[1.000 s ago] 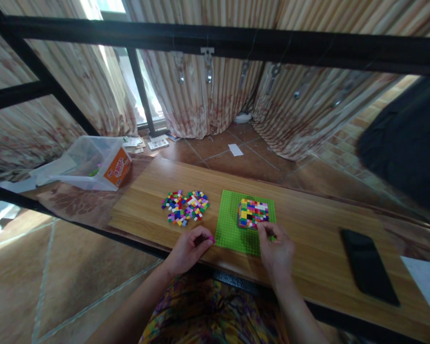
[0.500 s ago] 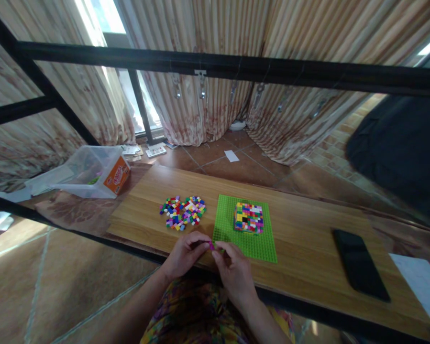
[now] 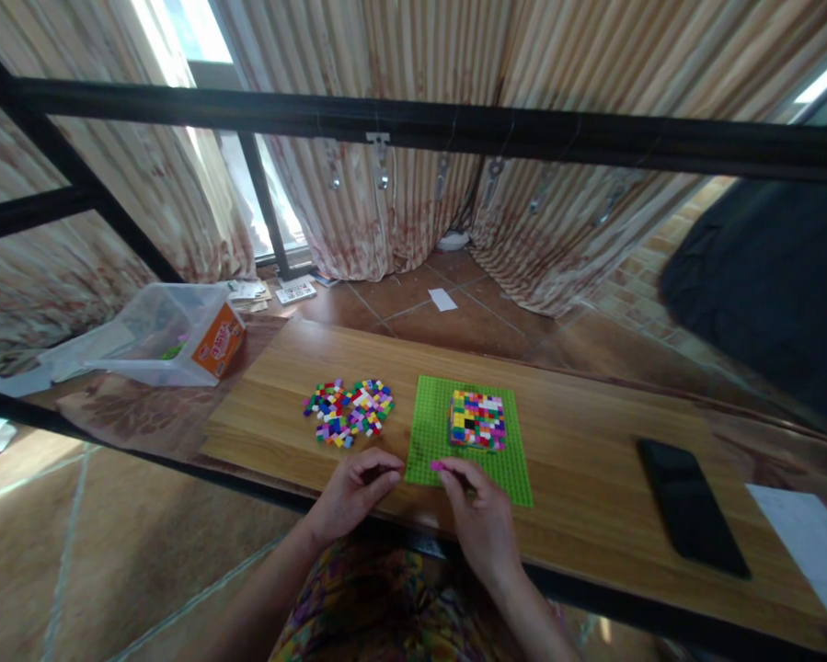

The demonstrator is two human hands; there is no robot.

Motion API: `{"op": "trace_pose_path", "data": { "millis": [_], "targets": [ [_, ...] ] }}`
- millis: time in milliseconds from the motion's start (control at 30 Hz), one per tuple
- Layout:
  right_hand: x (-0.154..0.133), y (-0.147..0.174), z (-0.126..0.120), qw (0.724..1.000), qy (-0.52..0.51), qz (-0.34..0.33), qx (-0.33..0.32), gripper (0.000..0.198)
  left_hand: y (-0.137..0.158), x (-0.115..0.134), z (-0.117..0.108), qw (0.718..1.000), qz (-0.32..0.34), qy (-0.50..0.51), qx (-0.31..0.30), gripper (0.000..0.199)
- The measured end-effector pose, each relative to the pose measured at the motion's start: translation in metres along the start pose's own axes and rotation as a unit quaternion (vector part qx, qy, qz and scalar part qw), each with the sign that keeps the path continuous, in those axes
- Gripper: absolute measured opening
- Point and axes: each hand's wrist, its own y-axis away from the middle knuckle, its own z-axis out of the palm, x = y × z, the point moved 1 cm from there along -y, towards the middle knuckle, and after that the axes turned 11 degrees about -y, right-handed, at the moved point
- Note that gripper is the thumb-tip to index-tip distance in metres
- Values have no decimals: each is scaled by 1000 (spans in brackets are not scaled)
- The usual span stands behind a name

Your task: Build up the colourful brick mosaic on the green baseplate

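Observation:
A small magenta toy brick [image 3: 438, 466] is pinched between the thumb and forefinger of my right hand [image 3: 480, 515], above the lower part of the green baseplate [image 3: 429, 423]. On that plate stands a blocky build of multicoloured bricks [image 3: 478, 421] with a dark gap in its top. My left hand [image 3: 354, 492] is at the table's near edge, left of the plate. Its thumb and forefinger are drawn together; anything between the tips is too small to make out. Beyond it lies a loose pile of multicoloured bricks [image 3: 350, 411].
A black phone [image 3: 693, 506] and a white paper sheet [image 3: 806, 542] lie on the right of the wooden table [image 3: 585, 450]. At the left stands a clear plastic bin [image 3: 171, 336] with an orange label. A dark metal bar [image 3: 413, 119] crosses ahead of the curtains.
My hands have come apart. The right has moved right, over the green plate, carrying the magenta brick; the left stays near its former place. The view has shifted slightly.

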Motion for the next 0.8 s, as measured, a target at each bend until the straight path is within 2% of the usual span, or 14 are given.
{"op": "trace_pose_path", "data": {
  "millis": [167, 267, 400, 567, 700, 800],
  "targets": [
    [5, -20, -57, 988, 114, -61, 79, 26, -1, 2, 0, 1000, 0, -17, -4, 19],
    [9, -32, -76, 977, 172, -91, 84, 25, -1, 4, 0, 1000, 0, -24, -10, 18],
    [14, -42, -78, 973, 189, -108, 72, 27, -1, 5, 0, 999, -3, -32, -14, 19],
    [18, -49, -77, 982, 149, -88, 73, 27, 0, 2, 1, 1000, -5, -23, -10, 19],
    [26, -55, -77, 993, 66, -25, 94, 27, -1, 2, 0, 999, -2, -31, -15, 20],
    [31, -58, -75, 990, -43, 44, 125, 27, -1, 4, 0, 999, -4, -34, -20, 20]
  ]
}}
